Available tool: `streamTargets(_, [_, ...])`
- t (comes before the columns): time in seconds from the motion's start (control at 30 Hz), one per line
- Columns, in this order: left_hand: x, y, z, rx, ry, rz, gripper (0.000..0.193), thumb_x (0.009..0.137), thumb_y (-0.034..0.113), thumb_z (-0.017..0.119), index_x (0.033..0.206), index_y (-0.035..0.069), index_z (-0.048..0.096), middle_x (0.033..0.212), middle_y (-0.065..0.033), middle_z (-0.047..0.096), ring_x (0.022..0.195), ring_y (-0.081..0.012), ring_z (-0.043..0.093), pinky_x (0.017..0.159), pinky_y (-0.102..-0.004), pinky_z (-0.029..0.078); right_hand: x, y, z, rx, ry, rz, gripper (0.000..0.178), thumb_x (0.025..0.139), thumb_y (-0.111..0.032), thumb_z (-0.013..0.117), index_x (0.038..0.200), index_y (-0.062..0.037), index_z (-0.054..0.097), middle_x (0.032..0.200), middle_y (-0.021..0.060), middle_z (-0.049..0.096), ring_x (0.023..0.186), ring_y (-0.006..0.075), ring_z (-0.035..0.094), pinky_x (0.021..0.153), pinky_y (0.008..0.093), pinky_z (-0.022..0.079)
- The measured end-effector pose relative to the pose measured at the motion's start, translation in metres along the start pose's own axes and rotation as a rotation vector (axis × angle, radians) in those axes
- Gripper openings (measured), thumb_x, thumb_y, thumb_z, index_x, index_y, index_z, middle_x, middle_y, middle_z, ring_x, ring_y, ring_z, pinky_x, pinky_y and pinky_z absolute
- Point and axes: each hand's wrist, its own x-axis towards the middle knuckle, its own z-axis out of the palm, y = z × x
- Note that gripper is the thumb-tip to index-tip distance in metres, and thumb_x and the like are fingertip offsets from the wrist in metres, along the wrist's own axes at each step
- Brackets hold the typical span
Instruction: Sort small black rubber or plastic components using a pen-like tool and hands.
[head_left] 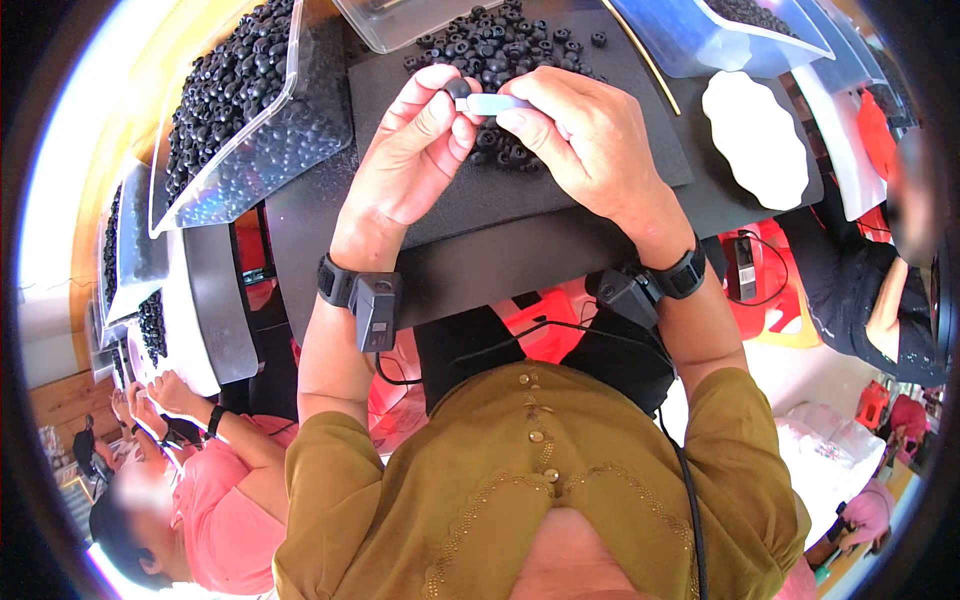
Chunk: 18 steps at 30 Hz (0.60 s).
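Observation:
My left hand (400, 160) pinches one small round black piece (456, 88) between thumb and fingertips. In my right hand (600, 140) is a small tool with a pale blue handle (492, 104), gripped between thumb and bent fingers. The tool's whitish end meets the black piece; its exact tip is too small to make out. Both hands are raised over a dark mat (640, 130) at the table's far side. Behind and beneath them lies a loose pile of similar black pieces (500, 45), many with a hole showing.
A clear bin (310, 130) full of black pieces stands at the left. Another clear container (392, 35) sits at the back. At the right are a bluish bin (690, 50), a thin yellowish stick (648, 60) and a white wavy-edged object (755, 140). Other people work on both sides.

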Motion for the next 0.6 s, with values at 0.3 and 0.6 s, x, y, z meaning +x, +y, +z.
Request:
streamTargets(0.3, [-0.0009, 0.0013, -0.0026, 0.087, -0.033, 0.015, 0.027, 0.09, 0.007, 0.06, 0.116, 0.006, 0.055, 0.113, -0.0113, 0.057, 0.097, -0.0173, 0.056, 0.083, -0.0222, 0.051, -0.0002, -0.0001, -0.0001, -0.037, 0.033, -0.002, 0.019, 0.087, -0.028, 0.06, 0.085, -0.0093, 0.06, 0.072, 0.0077, 0.057, 0.065, 0.0299, 0.059, 0.055, 0.0391, 0.045])
streamTargets(0.6, [-0.001, 0.0015, 0.0005, 0.118, -0.035, 0.018, 0.023, 0.091, 0.009, 0.06, 0.112, 0.006, 0.054, 0.108, -0.0093, 0.057, 0.096, -0.0158, 0.056, 0.083, -0.0219, 0.05, -0.0012, -0.0006, -0.0002, -0.059, 0.033, -0.006, 0.02, 0.087, -0.028, 0.06, 0.083, -0.0091, 0.06, 0.071, 0.0074, 0.057, 0.064, 0.0299, 0.059, 0.054, 0.0392, 0.045])
